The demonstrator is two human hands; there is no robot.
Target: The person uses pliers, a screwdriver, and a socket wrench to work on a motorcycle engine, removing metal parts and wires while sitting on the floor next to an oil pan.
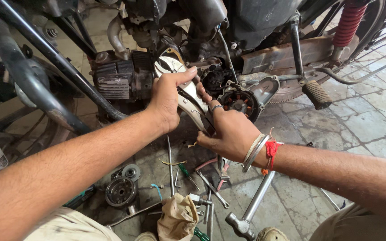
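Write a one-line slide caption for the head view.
Both hands, left and right, grip silver locking pliers at a motorcycle engine, tools scattered on the floor below.

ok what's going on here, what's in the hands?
A person is crouched at a motorcycle engine with its side cover off. Both hands grip a pair of silver locking pliers: the left hand on the upper part, the right hand at the lower handles, beside the exposed stator. On the stone floor below lie a hammer, wrenches, a removed round part and a rag.
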